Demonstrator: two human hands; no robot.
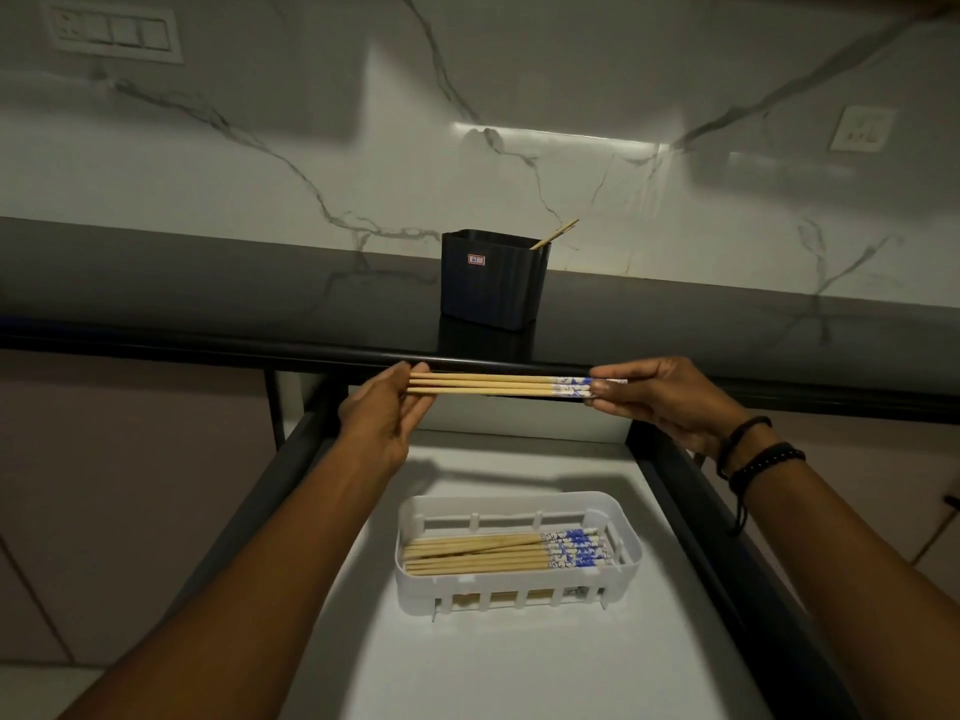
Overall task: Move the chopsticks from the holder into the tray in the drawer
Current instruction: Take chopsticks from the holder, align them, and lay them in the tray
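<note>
Chopsticks (488,385) are in your two hands right now, a small bundle held level across the middle of the head view, just in front of the dark counter edge (208,350) and above the open drawer (670,459). Down at 6 o'clock from that bundle sits the white tray (410,558), and it already has a neat row of chopsticks lying lengthwise, patterned blue ends to the right, with one stick slightly askew on top. Up at 12 o'clock, on the counter, the dark holder (491,283) shows only a stick or two poking out at its right corner; how many are left inside you cannot tell from here. So you look well past halfway: most are in the tray, one bundle is in transit, and a last few seem to remain.

Your left hand (382,413) comes in from 7 o'clock, palm turned inward, its fingers and thumb pinched around the plain tips. Your right hand (657,394), with dark bracelets (753,449) at the wrist, comes in from 4 o'clock and pinches the blue-patterned ends. Both forearms are stretched forward over the drawer, well above the tray.
</note>
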